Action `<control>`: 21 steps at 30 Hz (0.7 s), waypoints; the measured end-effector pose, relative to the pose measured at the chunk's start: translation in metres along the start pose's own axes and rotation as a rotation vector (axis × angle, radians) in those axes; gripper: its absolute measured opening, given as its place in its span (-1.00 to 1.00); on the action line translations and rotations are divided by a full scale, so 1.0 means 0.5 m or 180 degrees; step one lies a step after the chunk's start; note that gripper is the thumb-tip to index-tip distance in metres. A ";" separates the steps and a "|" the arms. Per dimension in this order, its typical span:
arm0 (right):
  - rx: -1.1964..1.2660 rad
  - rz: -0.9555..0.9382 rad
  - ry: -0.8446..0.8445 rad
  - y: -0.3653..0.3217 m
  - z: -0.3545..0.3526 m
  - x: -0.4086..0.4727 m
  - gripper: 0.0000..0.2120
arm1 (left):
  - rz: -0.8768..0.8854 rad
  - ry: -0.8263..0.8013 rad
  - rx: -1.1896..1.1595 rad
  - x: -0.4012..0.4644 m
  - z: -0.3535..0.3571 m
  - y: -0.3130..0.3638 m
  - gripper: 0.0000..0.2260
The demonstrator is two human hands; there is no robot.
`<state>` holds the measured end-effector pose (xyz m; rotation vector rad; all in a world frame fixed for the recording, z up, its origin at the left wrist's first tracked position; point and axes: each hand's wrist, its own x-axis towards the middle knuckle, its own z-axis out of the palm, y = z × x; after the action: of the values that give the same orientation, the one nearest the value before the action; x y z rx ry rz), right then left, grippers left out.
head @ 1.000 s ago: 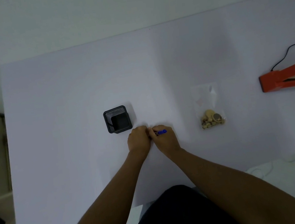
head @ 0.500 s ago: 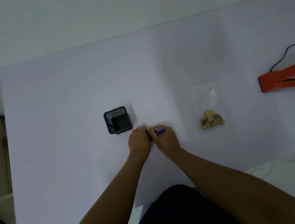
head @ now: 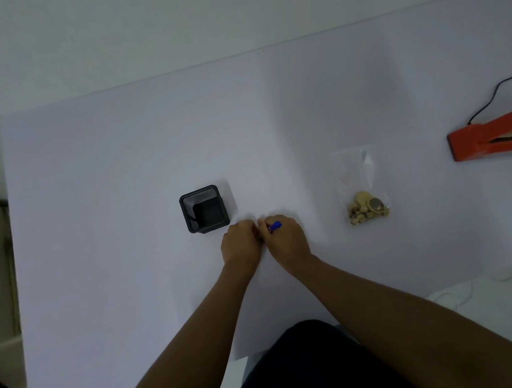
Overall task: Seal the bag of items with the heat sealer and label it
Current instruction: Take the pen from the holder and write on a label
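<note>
Bag [head: 361,190] of items lies unmoved on the table [head: 111,155], well apart from the heat sealer [head: 500,136]. Right hand [head: 287,238] still grips a blue pen [head: 275,225]; left hand [head: 241,243], curled, pins something hidden: labelling continues.

no readable text, labels, brands, numbers or signs anywhere

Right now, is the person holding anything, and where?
The right hand grips a blue pen around its barrel; the left hand meets it, its grip hidden.
</note>
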<state>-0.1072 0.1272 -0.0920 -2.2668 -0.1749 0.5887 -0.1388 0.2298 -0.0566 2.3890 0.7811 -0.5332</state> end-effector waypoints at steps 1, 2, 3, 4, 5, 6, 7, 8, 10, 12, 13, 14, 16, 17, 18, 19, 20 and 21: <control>-0.0002 -0.0012 -0.0003 -0.001 0.000 0.000 -0.63 | 0.0005 0.0008 0.0000 0.000 0.000 0.000 -0.85; -0.0015 -0.0036 -0.0007 -0.003 -0.001 -0.002 -0.63 | 0.0014 0.0014 0.0002 0.000 0.000 -0.001 -0.85; -0.0041 -0.0062 -0.0001 -0.005 -0.002 -0.003 -0.63 | 0.0019 0.0016 0.0007 0.001 0.000 -0.002 -0.84; -0.0075 -0.0079 0.0008 -0.007 -0.004 -0.003 -0.62 | 0.0020 0.0017 0.0015 0.000 0.000 -0.002 -0.84; -0.0106 -0.0090 0.0015 -0.008 -0.004 -0.003 -0.62 | 0.0018 0.0014 0.0021 0.000 0.000 -0.002 -0.84; -0.0139 -0.0084 0.0005 -0.009 -0.005 -0.002 -0.62 | 0.0015 0.0011 0.0021 -0.001 -0.001 -0.002 -0.84; -0.0179 -0.0066 -0.0015 -0.011 -0.004 -0.002 -0.62 | 0.0016 0.0014 0.0020 0.000 -0.001 -0.002 -0.84; -0.0204 -0.0038 -0.0040 -0.013 -0.004 -0.003 -0.63 | 0.0016 0.0018 0.0012 -0.001 -0.002 -0.002 -0.83; -0.0176 -0.0011 -0.0048 -0.015 -0.005 -0.004 -0.64 | 0.0019 0.0016 0.0015 -0.001 -0.003 0.000 -0.82; -0.0157 -0.0007 -0.0027 -0.016 -0.006 -0.005 -0.64 | 0.0008 0.0001 0.0030 -0.002 -0.004 0.001 -0.81; -0.0164 0.0003 -0.0031 -0.017 -0.006 -0.005 -0.64 | 0.0002 -0.0007 0.0037 -0.002 -0.005 0.002 -0.81; -0.0173 0.0007 -0.0038 -0.018 -0.007 -0.006 -0.64 | 0.0000 -0.0014 0.0037 -0.002 -0.005 0.002 -0.82; -0.0174 0.0018 -0.0048 -0.015 -0.007 -0.006 -0.63 | 0.0003 -0.0026 0.0035 -0.001 -0.005 0.003 -0.82; -0.0166 0.0021 -0.0047 -0.013 -0.006 -0.006 -0.63 | 0.0004 -0.0030 0.0038 -0.001 -0.006 0.003 -0.83; -0.0165 0.0021 -0.0041 -0.012 -0.007 -0.007 -0.63 | 0.0003 -0.0028 0.0039 -0.001 -0.005 0.003 -0.83; -0.0175 0.0014 -0.0031 -0.012 -0.007 -0.008 -0.63 | 0.0004 -0.0022 0.0034 0.000 -0.005 0.002 -0.84; -0.0189 0.0010 -0.0025 -0.012 -0.008 -0.008 -0.63 | 0.0005 -0.0016 0.0026 0.000 -0.004 0.002 -0.84; -0.0202 -0.0002 -0.0023 -0.012 -0.008 -0.009 -0.63 | 0.0010 -0.0011 0.0024 0.000 -0.003 0.001 -0.84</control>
<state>-0.1090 0.1272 -0.0836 -2.3260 -0.2005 0.5989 -0.1380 0.2305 -0.0553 2.3952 0.7753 -0.5398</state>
